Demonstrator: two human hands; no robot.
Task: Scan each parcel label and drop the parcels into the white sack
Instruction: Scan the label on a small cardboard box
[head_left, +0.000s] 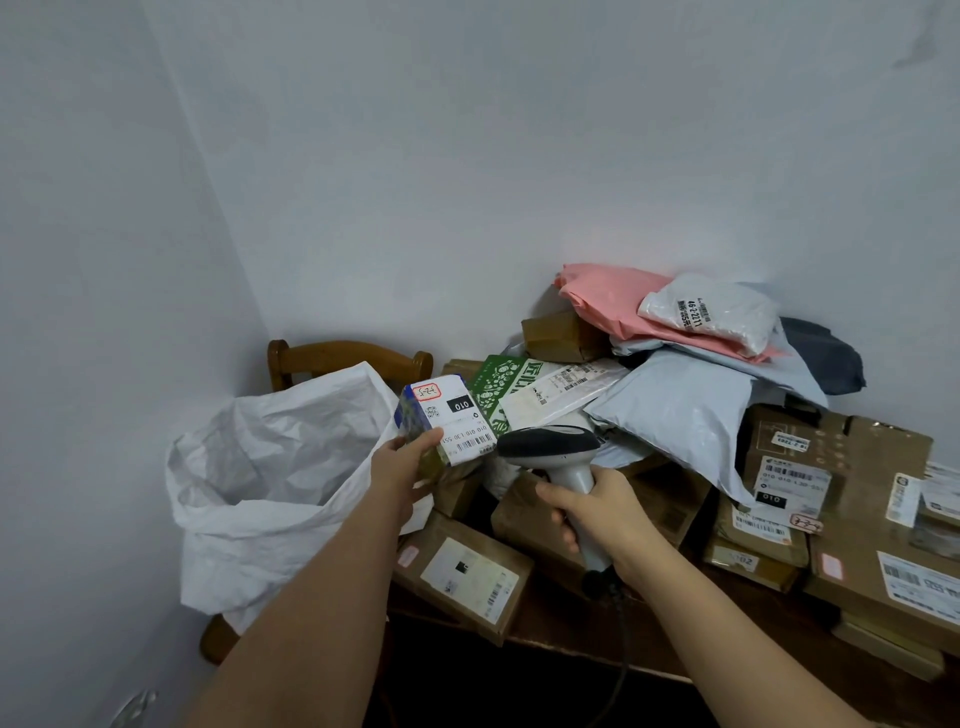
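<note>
**Parcel held up to the scanner beside the open sack**

A person's left hand (410, 470) grips a small blue-sided parcel (441, 415) from below, thumb curled against its near face, so that its white shipping label (457, 421) with the barcode faces up and toward the camera. The right hand (597, 512) is wrapped around the handle of a grey handheld scanner (550, 449), whose dark head sits just beside the parcel's lower right corner, pointed at the label. The parcel hangs above the near edge of the worktop (550, 639), just right of the white sack (270, 478), whose mouth gapes open over a wooden chair (343, 358) against the wall. Behind and to the right of both hands, a heap of brown cardboard boxes (857, 519), a green-printed carton (498, 387), pale grey mailer bags (680, 410) and a pink mailer bag (613, 301) covers the worktop.
</note>
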